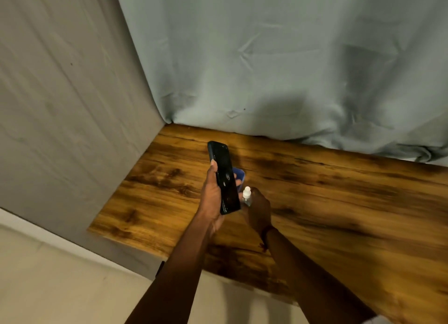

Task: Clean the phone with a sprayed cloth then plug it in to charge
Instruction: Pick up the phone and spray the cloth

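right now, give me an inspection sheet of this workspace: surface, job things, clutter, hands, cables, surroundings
surface: wooden table, dark-grained, set into a corner of hung fabric.
job's things: phone, black, held up over the table, screen dark; spray bottle, small and clear with a white cap; blue cloth, mostly hidden behind the phone, so cannot tell whether it lies on the table.
clutter: nothing seen.
grippers: left hand grips the phone; right hand grips the spray bottle.
cables: nothing seen.
surroundings: grey sheet on the left, blue-grey sheet behind, pale floor below.
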